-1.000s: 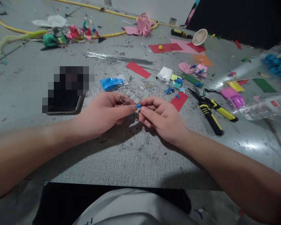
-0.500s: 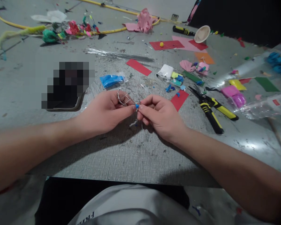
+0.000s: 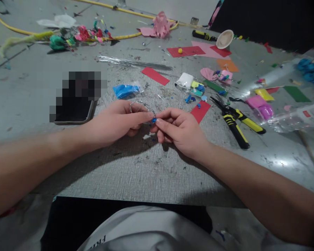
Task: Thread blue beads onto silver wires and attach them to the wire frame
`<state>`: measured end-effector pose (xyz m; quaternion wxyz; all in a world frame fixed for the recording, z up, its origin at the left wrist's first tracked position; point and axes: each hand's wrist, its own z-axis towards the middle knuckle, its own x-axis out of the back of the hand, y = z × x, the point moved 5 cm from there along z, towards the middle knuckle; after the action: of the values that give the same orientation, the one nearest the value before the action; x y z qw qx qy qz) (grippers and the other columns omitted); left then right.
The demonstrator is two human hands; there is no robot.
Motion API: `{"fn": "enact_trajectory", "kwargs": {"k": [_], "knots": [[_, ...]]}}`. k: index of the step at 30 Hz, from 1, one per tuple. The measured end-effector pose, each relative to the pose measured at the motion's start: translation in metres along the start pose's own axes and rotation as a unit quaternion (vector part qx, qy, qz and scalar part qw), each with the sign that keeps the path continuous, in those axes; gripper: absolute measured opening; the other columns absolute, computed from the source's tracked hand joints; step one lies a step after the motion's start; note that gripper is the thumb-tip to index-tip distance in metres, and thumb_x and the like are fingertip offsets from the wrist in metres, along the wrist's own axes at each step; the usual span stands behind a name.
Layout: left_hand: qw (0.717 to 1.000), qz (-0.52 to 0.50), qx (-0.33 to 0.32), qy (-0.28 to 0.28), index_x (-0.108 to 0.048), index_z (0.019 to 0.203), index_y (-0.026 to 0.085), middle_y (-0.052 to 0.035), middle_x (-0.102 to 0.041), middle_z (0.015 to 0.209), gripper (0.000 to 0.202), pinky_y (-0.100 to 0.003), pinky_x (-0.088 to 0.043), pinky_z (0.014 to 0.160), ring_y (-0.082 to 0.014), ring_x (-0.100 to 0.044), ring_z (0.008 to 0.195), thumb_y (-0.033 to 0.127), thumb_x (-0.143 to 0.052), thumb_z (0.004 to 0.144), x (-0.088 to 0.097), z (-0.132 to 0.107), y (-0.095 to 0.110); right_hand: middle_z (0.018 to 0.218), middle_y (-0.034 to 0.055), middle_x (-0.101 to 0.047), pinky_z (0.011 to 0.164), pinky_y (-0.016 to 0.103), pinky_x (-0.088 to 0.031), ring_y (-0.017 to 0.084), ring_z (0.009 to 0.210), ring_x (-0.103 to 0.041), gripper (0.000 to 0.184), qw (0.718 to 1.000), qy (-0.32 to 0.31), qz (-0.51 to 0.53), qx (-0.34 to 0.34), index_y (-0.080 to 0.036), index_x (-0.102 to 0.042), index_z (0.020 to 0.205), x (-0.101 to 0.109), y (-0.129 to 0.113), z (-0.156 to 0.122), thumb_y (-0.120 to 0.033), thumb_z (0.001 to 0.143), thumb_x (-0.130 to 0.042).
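Note:
Over the middle of the table, my left hand (image 3: 120, 120) pinches a thin loop of twisted silver wire (image 3: 142, 103), which arches above its fingertips. Close against it, my right hand (image 3: 180, 130) pinches a small blue piece of clay (image 3: 154, 120) at the wire's end. The fingertips of both hands nearly meet there, so part of the wire and clay is hidden. Just beyond the left hand lies a clear packet of blue clay (image 3: 127, 91).
A phone (image 3: 73, 108) lies to the left. Black-and-yellow pliers (image 3: 234, 122) and a clear plastic bottle (image 3: 300, 116) are on the right. Straight wires (image 3: 133, 62), a red paper strip (image 3: 155, 76) and a white clay packet (image 3: 185, 80) lie farther back, below a yellow cable (image 3: 125, 35).
My left thumb and fingers have shifted on the wire, and the loop has turned to arch higher and more to the right. The right hand stays almost in place on the blue clay.

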<state>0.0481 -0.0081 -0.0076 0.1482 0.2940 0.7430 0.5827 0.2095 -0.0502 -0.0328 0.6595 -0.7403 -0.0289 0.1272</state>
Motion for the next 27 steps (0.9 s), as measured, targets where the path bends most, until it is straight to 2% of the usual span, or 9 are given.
{"fn": "enact_trajectory", "kwargs": {"k": [7,13,17,22,27], "knots": [[0.997,0.077,-0.001,-0.016,-0.074,0.076,0.017,0.0027,-0.045,0.051,0.033,-0.025,-0.020,0.042,-0.0092,-0.031,0.046,0.038,-0.066,0.100,0.000,-0.002,0.000,0.075,-0.0017,-0.075,0.045,0.020,-0.045,0.009,0.054,-0.065,0.032,1.000,-0.001,-0.011,0.008,-0.022,-0.062,0.095,-0.002,-0.001,-0.002,-0.046,0.090,-0.082],[1.000,0.000,-0.013,0.006,-0.062,0.063,0.019,0.0008,-0.045,0.055,0.036,-0.023,-0.029,0.045,-0.0100,-0.037,0.050,0.032,-0.070,0.095,-0.002,-0.001,0.003,0.077,-0.0010,-0.074,0.046,0.022,-0.048,0.011,0.057,-0.068,0.030,1.000,0.008,-0.021,0.012,-0.022,-0.064,0.098,-0.004,-0.004,-0.007,-0.047,0.092,-0.079],[0.998,-0.050,-0.005,0.021,-0.056,0.060,0.019,0.0015,-0.042,0.056,0.037,-0.023,-0.031,0.044,-0.0098,-0.036,0.050,0.029,-0.074,0.091,-0.004,-0.001,0.004,0.084,0.0003,-0.075,0.050,0.024,-0.051,0.012,0.062,-0.069,0.028,0.997,0.035,-0.032,0.057,-0.023,-0.065,0.102,-0.002,-0.005,-0.012,-0.047,0.095,-0.077],[0.999,-0.030,0.009,0.034,-0.052,0.060,0.019,0.0022,-0.042,0.055,0.040,-0.022,-0.029,0.045,-0.0086,-0.035,0.050,0.026,-0.071,0.094,-0.004,-0.003,0.005,0.091,0.0021,-0.075,0.062,0.029,-0.057,0.016,0.077,-0.072,0.020,0.983,0.068,-0.110,0.128,-0.025,-0.070,0.103,0.001,-0.006,-0.016,-0.040,0.094,-0.079],[0.999,0.012,0.009,0.044,-0.051,0.059,0.019,0.0018,-0.042,0.054,0.042,-0.025,-0.027,0.046,-0.0095,-0.034,0.050,0.026,-0.067,0.098,-0.004,-0.006,0.006,0.092,0.0034,-0.076,0.068,0.032,-0.059,0.020,0.089,-0.074,0.012,0.971,0.080,-0.175,0.144,-0.026,-0.075,0.102,0.002,-0.009,-0.017,-0.036,0.096,-0.076]]}}
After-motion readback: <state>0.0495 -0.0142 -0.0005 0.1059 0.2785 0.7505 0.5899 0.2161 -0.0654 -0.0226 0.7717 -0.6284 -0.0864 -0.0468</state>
